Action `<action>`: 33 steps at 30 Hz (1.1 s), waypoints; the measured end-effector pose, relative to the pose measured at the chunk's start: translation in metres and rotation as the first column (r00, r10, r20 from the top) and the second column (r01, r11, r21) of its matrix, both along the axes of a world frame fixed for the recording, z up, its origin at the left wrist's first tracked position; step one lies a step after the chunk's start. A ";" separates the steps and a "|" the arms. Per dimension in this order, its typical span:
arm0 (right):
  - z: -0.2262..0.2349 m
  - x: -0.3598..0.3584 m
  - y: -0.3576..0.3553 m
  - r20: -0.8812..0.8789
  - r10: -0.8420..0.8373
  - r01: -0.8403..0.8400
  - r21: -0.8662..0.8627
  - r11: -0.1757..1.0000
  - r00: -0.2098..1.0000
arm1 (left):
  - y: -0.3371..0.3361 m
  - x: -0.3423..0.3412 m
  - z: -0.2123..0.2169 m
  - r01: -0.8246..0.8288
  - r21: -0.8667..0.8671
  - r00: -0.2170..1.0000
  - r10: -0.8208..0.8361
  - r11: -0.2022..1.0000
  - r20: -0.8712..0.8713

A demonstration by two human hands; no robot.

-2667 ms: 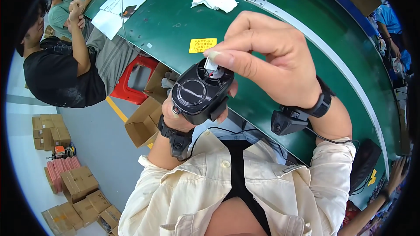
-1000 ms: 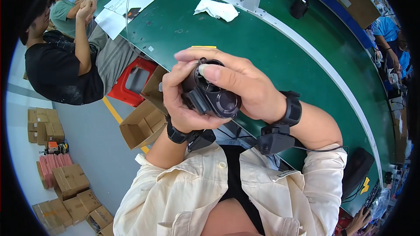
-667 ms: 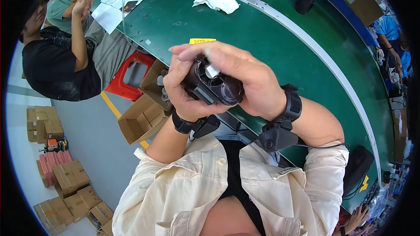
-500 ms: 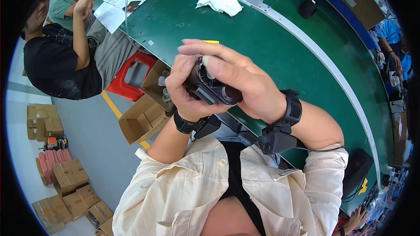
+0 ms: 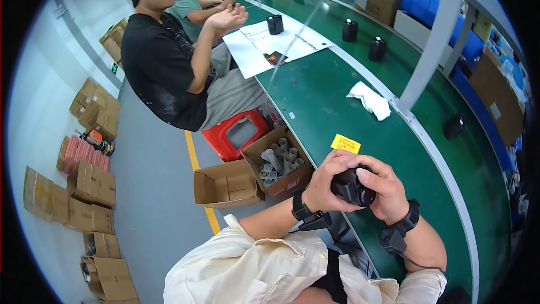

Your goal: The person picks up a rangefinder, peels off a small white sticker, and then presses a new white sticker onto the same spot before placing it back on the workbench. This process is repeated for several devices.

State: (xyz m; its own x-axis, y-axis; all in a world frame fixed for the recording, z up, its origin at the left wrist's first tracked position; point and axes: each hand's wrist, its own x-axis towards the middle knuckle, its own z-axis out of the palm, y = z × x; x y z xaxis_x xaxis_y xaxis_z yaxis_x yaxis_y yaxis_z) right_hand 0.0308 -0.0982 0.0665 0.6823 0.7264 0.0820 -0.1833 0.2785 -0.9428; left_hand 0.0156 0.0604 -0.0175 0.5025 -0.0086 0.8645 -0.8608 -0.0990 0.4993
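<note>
Between my two hands is a dark, shiny, rounded black device point(image 5: 350, 189), held above the near edge of the green bench. My left hand point(image 5: 323, 183) wraps its left side. From the right, my right hand point(image 5: 388, 190) closes round it, with the thumb across its top. The fingers hide much of its body, so I cannot tell exactly what kind it is. Just beyond the hands a yellow note point(image 5: 345, 143) lies on the bench. Both wrists wear black straps with small boxes on them.
A white cloth point(image 5: 369, 101) and a printed sheet point(image 5: 304, 45) lie further along the green bench point(image 5: 323, 87). Several similar black devices point(image 5: 377, 49) stand beyond the white rail. To the left are a carton of clear tubes point(image 5: 281, 163), an open carton point(image 5: 228, 183) and a seated co-worker point(image 5: 163, 62).
The view has swung toward the left and up, so the co-worker and cartons show more fully. My hands appear lower and further right, still round the black device.
</note>
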 end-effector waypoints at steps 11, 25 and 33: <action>0.020 0.013 0.004 0.205 0.023 0.029 -0.245 0.969 0.978 | 0.027 0.005 0.042 0.143 0.347 0.969 -0.059 0.927 -0.242; -0.002 0.007 -0.015 0.193 -0.233 0.287 -0.330 0.900 0.953 | -0.014 0.006 0.011 -0.086 0.109 0.940 0.117 0.990 -0.319; -0.031 0.001 -0.014 0.089 -0.392 0.402 -0.146 0.904 0.915 | -0.027 0.026 -0.016 -0.056 0.027 0.984 0.060 0.998 -0.171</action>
State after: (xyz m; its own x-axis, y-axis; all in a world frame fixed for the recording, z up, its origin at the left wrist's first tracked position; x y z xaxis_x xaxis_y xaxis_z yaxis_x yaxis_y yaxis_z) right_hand 0.0316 -0.1123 0.0353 0.9145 0.4030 0.0355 -0.0338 0.1636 -0.9859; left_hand 0.0416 0.0335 -0.0339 0.6432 0.0067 0.7656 -0.7552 -0.1588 0.6359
